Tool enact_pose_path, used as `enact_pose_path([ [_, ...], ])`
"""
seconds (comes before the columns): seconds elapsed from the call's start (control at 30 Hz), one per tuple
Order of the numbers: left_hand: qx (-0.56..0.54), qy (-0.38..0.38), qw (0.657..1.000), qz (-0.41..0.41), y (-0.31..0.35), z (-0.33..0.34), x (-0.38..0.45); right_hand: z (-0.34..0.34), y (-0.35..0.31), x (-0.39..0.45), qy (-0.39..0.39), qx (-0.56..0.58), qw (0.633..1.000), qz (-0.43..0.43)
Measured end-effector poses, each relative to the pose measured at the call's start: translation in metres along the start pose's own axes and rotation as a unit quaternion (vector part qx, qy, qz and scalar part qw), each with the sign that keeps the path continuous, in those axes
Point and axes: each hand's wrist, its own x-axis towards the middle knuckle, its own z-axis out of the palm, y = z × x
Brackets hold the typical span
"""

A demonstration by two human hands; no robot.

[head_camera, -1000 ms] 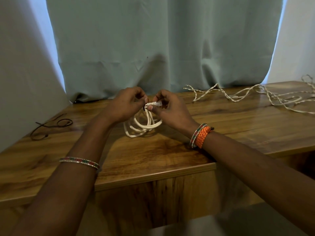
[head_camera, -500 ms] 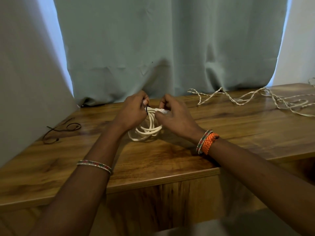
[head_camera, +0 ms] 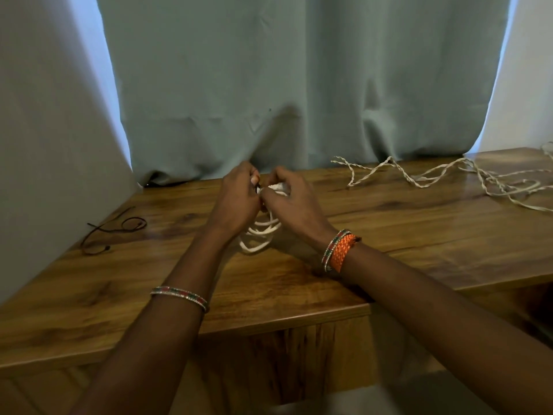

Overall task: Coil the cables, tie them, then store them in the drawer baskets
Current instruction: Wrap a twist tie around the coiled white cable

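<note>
Two hands pinching one coiled white cable above the desk.

Two wrists wear bangles, the right also an orange band; the left hand (head_camera: pixel 236 202) and right hand (head_camera: pixel 294 205) meet at centre, each grip clenched on the top of the white cable coil (head_camera: pixel 260 235), whose loops hang down onto the wooden desk (head_camera: pixel 419 241); at 9 o'clock lies a thin dark cord (head_camera: pixel 113 232); at 2 o'clock sprawls an uncoiled twisted pale cable (head_camera: pixel 449 175); beyond, at 12 o'clock, hangs a grey-green curtain (head_camera: pixel 299 85).
</note>
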Motion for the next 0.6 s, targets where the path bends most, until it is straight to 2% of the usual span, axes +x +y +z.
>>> enact_pose_path([
  [0.1,-0.028,0.016,0.999,0.003,-0.001,-0.003,-0.001,0.003,0.010,0.013,-0.011,0.059,0.998,0.028],
  [0.3,-0.083,0.046,0.995,-0.017,-0.006,-0.001,0.006,0.006,0.013,0.025,-0.017,0.096,0.995,0.039],
  [0.6,0.046,0.068,0.994,-0.072,-0.004,0.005,0.004,0.009,0.011,0.023,0.006,0.049,0.999,0.013],
])
